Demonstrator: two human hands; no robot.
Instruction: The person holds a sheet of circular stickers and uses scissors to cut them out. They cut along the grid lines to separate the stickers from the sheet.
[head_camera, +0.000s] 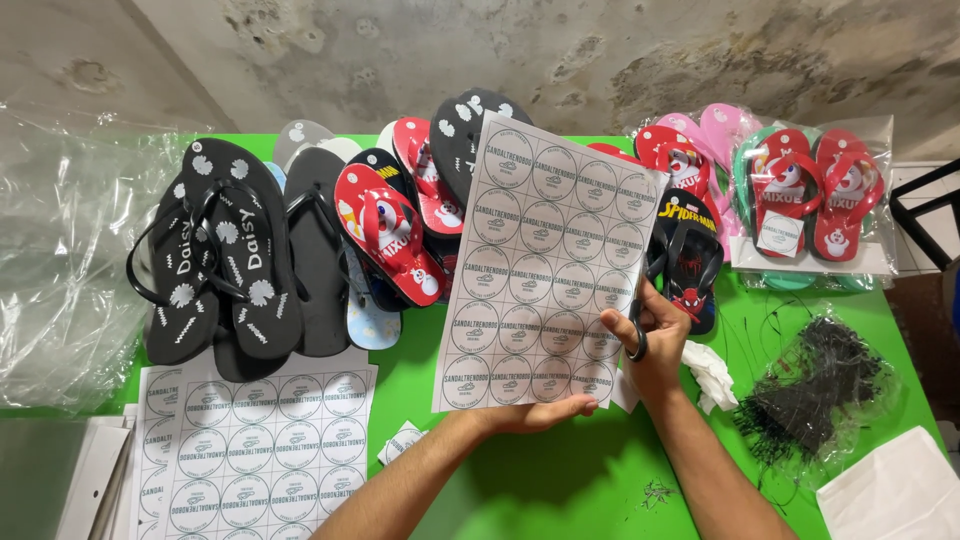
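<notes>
A white paper sheet printed with rows of round labels (548, 265) stands upright in the middle of the frame, above a bright green table (560, 470). The left hand (545, 412) grips the sheet's lower edge, fingers curled under and thumb pressed on the paper's bottom right corner. The right hand (650, 340), just right of the sheet, is closed through the black handles of a pair of scissors (640, 325), whose blades meet the sheet's right edge; how far the blades are parted cannot be told.

In the lower left of the frame lies a stack of similar white label sheets (255, 445). Behind the held sheet, across the upper middle, sit black rubber flip-flops with white flower prints (225, 255) and red cartoon-printed flip-flops (390, 230). At the upper right are bagged red and pink flip-flops (810, 190). At the right edge rests a clear bag of thin black plastic ties (815, 395), and crumpled clear plastic wrap (60, 260) fills the left.
</notes>
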